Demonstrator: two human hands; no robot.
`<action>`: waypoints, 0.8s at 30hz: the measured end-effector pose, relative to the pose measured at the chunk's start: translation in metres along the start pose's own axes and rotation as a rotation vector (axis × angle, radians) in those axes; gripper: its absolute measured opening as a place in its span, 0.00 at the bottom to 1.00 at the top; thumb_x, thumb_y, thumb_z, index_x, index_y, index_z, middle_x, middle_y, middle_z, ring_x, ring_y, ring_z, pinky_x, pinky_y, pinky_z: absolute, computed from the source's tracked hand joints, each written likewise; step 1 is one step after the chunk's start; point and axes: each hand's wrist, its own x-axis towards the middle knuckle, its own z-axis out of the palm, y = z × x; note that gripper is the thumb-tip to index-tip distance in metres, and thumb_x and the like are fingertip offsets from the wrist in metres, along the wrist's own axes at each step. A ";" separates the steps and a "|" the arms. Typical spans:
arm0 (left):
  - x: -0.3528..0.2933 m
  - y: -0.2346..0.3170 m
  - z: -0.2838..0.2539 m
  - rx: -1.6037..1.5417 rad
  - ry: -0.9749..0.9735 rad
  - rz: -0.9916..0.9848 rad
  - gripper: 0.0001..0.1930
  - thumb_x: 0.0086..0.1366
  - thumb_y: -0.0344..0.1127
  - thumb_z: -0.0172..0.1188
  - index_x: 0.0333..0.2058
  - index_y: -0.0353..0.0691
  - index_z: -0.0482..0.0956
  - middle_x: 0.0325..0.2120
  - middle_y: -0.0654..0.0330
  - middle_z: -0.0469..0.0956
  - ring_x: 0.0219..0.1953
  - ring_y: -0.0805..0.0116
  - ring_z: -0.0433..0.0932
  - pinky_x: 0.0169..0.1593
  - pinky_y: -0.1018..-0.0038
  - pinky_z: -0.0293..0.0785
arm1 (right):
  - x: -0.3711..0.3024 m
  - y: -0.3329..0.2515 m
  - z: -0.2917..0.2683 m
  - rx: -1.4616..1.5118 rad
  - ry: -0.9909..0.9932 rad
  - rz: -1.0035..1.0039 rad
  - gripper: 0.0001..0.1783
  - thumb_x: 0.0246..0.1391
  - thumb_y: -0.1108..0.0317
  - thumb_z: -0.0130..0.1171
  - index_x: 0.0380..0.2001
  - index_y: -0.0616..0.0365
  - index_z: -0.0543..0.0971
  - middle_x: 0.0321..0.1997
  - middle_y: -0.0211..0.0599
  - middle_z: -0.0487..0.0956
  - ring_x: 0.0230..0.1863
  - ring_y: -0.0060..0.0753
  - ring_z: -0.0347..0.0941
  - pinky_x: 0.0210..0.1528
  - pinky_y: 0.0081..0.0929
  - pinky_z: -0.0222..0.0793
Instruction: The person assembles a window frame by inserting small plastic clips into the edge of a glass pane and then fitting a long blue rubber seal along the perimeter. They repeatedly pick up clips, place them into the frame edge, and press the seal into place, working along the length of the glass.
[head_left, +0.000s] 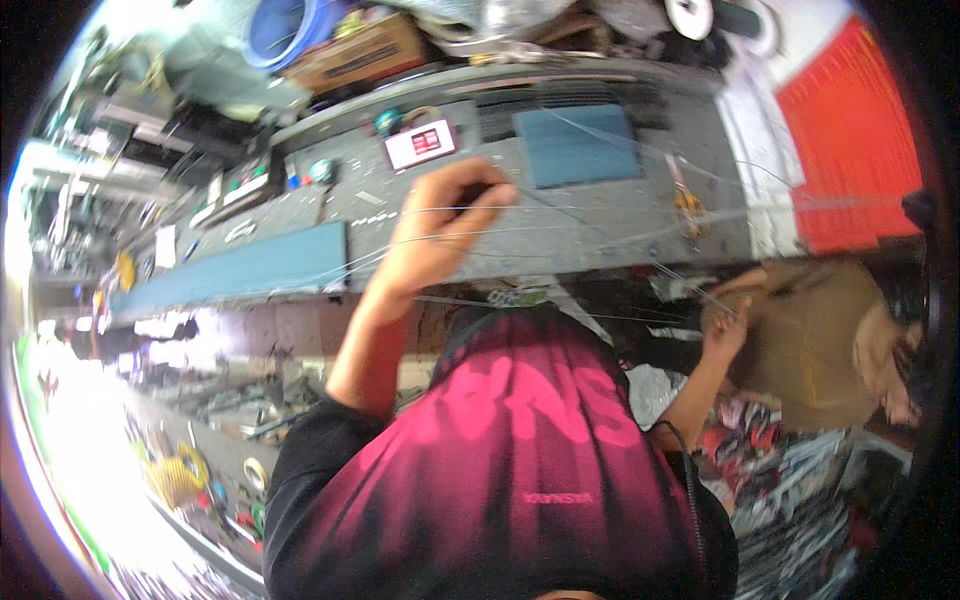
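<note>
My left hand (447,228) is raised over the grey workbench (480,232), fingers curled and thumb drawn in toward them. Thin pale strands (590,228) stretch across the bench and pass by this hand; whether its fingers grip one is unclear. Low on the right, past the bench's near edge, my right hand (728,325) has its fingers bent around the end of a thin strand. A long blue-grey strip (250,262) lies left of my left hand. Beyond the hands rests a blue-grey rectangular piece (578,147). Orange-handled scissors (687,205) lie right of it.
A phone (420,146) with a lit screen lies at mid-bench. A cardboard box (358,55) and a blue bucket (282,32) stand behind. At right are a red panel (850,140) and a brown cardboard sheet (815,340). Tape rolls (255,472) and scraps lie lower left.
</note>
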 end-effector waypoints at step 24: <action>0.103 -0.052 0.016 0.267 -0.598 -0.148 0.05 0.81 0.28 0.65 0.42 0.33 0.83 0.29 0.71 0.79 0.33 0.84 0.71 0.37 0.79 0.66 | -0.052 -0.110 -0.054 -0.652 0.510 -0.390 0.24 0.61 0.51 0.83 0.45 0.63 0.88 0.40 0.33 0.86 0.38 0.28 0.77 0.43 0.32 0.70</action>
